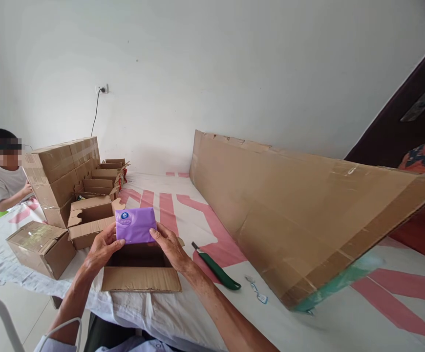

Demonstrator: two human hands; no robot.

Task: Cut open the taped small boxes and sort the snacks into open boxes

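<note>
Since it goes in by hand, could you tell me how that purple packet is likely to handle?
The purple packet is probably light: fingertips alone hold its edges. Its glossy wrapper may be slippery. It looks soft and squashable, unlikely to roll.

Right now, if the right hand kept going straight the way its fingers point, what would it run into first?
The right hand already has its grip on the purple packet, so that comes first. Beyond it probably lie the open small cartons; depth is unclear.

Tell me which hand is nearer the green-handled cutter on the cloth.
Right. The right hand, holding the purple pack over the open box, sits just left of the cutter; the left hand is beyond the box.
</note>
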